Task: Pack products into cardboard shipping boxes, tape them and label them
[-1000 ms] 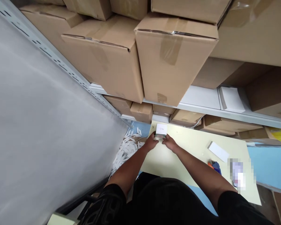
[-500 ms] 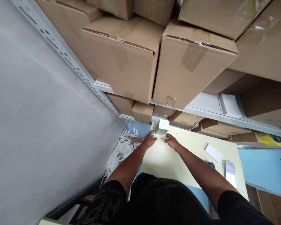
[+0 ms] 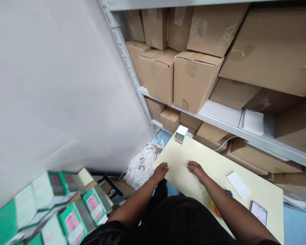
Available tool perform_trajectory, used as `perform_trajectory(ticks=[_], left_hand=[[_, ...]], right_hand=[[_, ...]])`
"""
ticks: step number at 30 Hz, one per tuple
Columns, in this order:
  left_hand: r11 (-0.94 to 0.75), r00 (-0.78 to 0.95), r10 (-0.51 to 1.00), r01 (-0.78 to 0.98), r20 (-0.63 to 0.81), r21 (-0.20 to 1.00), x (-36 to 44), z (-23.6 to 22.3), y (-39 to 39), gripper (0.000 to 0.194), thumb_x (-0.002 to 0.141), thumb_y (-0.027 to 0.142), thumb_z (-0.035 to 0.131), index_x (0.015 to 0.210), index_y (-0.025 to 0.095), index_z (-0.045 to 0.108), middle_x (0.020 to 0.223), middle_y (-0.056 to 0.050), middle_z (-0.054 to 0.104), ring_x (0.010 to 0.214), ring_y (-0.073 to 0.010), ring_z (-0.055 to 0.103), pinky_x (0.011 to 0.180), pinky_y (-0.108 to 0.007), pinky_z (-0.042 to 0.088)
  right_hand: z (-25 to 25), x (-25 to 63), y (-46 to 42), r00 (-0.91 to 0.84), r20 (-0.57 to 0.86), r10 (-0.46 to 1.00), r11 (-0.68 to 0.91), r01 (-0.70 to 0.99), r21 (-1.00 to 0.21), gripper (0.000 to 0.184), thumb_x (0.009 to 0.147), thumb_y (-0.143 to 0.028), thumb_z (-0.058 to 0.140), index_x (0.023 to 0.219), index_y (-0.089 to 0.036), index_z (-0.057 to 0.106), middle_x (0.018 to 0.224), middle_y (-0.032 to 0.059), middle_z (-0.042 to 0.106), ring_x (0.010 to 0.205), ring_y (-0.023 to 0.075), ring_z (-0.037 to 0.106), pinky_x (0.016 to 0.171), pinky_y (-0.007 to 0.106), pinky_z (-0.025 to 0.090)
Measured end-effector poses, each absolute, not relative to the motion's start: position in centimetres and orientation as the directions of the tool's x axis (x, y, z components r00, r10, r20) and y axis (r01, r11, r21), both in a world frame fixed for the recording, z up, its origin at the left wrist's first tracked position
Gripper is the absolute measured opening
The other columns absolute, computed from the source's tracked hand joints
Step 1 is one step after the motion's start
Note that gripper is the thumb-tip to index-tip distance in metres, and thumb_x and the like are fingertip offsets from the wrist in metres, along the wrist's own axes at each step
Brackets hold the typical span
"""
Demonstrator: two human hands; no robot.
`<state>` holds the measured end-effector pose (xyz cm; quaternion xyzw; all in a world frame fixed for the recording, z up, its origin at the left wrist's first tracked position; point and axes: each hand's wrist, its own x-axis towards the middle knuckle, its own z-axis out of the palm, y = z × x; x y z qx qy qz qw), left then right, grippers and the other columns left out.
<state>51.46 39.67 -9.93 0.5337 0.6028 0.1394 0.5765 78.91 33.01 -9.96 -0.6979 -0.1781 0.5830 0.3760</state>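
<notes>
A small green and white box (image 3: 180, 137) with a pink panel stands upright at the table's far left corner, touched by neither hand. My left hand (image 3: 161, 172) is over the table's left edge, its fingers loosely bent and nothing in them. Over the pale yellow table (image 3: 178, 163), my right hand (image 3: 196, 169) is open and empty, fingers stretched towards the left. Both hands are nearer to my body than the box.
A white box (image 3: 239, 184), a phone (image 3: 259, 213) and a partly hidden orange item (image 3: 217, 211) lie right. Several green and white boxes (image 3: 72, 223) are stacked lower left. Paper strips (image 3: 142, 166) cover the floor. Shelves hold cardboard boxes (image 3: 193, 80) ahead; a wall (image 3: 66, 85) bounds the left.
Both hands have drawn back from the green and white box, which now stands alone at the corner. The view has turned left, bringing the stacked green and white boxes into sight.
</notes>
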Motion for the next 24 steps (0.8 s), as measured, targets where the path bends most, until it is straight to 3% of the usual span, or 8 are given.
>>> perform_trajectory(ticks=[7, 12, 19, 24], left_hand=[[0.466, 0.080, 0.842, 0.389, -0.533, 0.795, 48.8, -7.2, 29.2, 0.022, 0.074, 0.023, 0.074, 0.096, 0.020, 0.070, 0.103, -0.006, 0.074, 0.107, -0.0253, 0.068, 0.097, -0.039, 0.053], [0.482, -0.038, 0.872, 0.248, -0.489, 0.841, 45.5, -6.0, 24.1, 0.023, 0.076, 0.024, 0.073, 0.098, 0.021, 0.070, 0.103, -0.005, 0.074, 0.103, -0.0234, 0.069, 0.094, -0.038, 0.054], [0.439, -0.197, 0.885, 0.052, -0.422, 0.897, 38.0, -4.1, 15.4, 0.028, 0.075, 0.020, 0.070, 0.103, 0.018, 0.070, 0.103, -0.008, 0.076, 0.094, -0.0216, 0.070, 0.089, -0.036, 0.055], [0.392, -0.306, 0.872, -0.028, -0.381, 0.919, 29.9, -3.5, 7.8, 0.032, 0.075, 0.023, 0.073, 0.106, 0.017, 0.071, 0.107, -0.009, 0.076, 0.097, -0.0228, 0.071, 0.088, -0.036, 0.055]], right_hand=[[-7.7, 77.2, 29.6, 0.078, -0.655, 0.752, -0.649, -0.086, -0.755, 0.038, 0.064, -0.033, 0.075, 0.100, -0.021, 0.072, 0.108, 0.0115, 0.077, 0.098, 0.0260, 0.075, 0.092, 0.043, 0.059], [-6.7, 72.6, 29.7, -0.066, -0.617, 0.784, -0.616, 0.029, -0.787, 0.039, 0.064, -0.038, 0.074, 0.098, -0.021, 0.071, 0.107, 0.0119, 0.078, 0.100, 0.0266, 0.076, 0.089, 0.041, 0.060], [-3.3, 61.9, 29.3, -0.255, -0.535, 0.805, -0.506, 0.175, -0.845, 0.040, 0.061, -0.044, 0.078, 0.094, -0.022, 0.071, 0.099, 0.0097, 0.079, 0.096, 0.0286, 0.078, 0.082, 0.037, 0.061], [-1.0, 50.8, 25.9, -0.357, -0.455, 0.816, -0.419, 0.177, -0.890, 0.042, 0.061, -0.044, 0.081, 0.095, -0.021, 0.072, 0.100, 0.0107, 0.080, 0.100, 0.0307, 0.077, 0.084, 0.038, 0.062]])
